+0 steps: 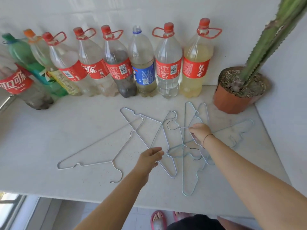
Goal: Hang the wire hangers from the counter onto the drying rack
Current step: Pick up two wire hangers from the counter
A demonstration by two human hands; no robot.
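Hangers (183,163) lie tangled on pale counter (49,138) before bottles (144,63).

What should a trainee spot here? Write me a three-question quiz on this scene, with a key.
1. True or false: the blue-labelled bottle has a red cap.
2. What stands at the right end of the counter? A. a potted cactus B. a kettle C. a laundry basket
3. Which hand pinches a wire hanger near its hook?

Key: 1. False: its neck is open, with no cap on it. 2. A. 3. The right hand.
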